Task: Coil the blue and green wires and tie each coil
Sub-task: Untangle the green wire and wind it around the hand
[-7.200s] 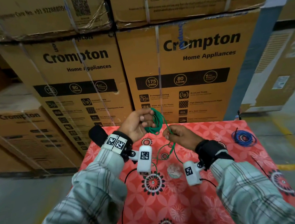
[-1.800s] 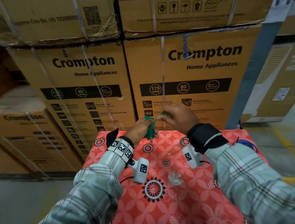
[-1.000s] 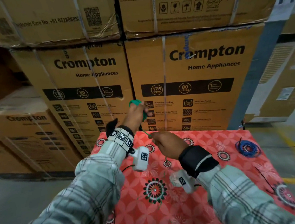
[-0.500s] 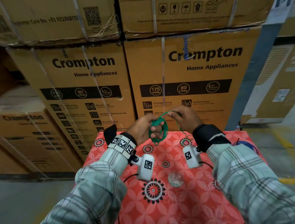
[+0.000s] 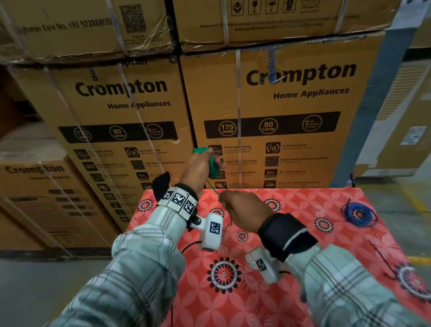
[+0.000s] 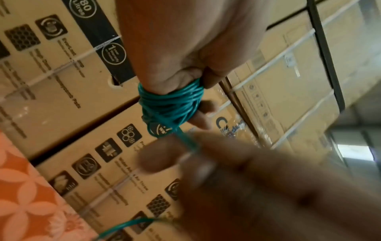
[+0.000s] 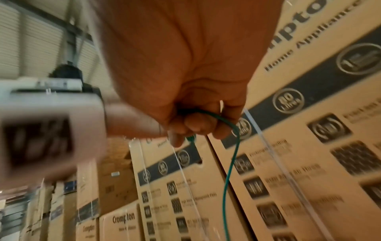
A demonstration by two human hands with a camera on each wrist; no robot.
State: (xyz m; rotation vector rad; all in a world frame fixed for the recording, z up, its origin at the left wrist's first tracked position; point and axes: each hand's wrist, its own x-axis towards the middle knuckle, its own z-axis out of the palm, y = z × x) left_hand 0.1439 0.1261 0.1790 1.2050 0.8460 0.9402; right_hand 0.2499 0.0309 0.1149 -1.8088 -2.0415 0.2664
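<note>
A person stands at a table covered with a red flowered cloth [image 5: 312, 298], facing stacked cardboard boxes [image 5: 281, 92] printed "Crompton Home Appliances". The left hand [image 5: 196, 169] is raised above the table's far edge, its fingers curled around a bunched green wire coil [image 5: 212, 166]. The right hand [image 5: 244, 209] sits lower, just above the cloth, fingers closed in a pinch on the green wire's loose tail [image 5: 212, 188], which runs taut up to the coil.

Progress, as a judgement: the blue wire coil [image 5: 360, 214] lies wound on the cloth, well apart to the right. A dark end sticks up from it, but whether it is tied cannot be told at this size. The green wire looks fully gathered, and the tail appears to be going around the bundle to bind it, so the green tie seems under way, not finished (no knot is visible in any view).

The head view alone shows both hands together, the table and the blue coil. The left wrist view alone shows the green coil [image 6: 171, 104] close up: many turns crossing the fingers [image 6: 201, 119], clamped by the thumb, with the tail leaving its lower side toward the blurred right hand [image 6: 268, 187]. The right wrist view alone shows the tail [image 7: 230, 159] bending out of the closed fingertips [image 7: 195, 124] of the right hand [image 7: 185, 73] and running on out of the picture; the coil is not visible there.
</note>
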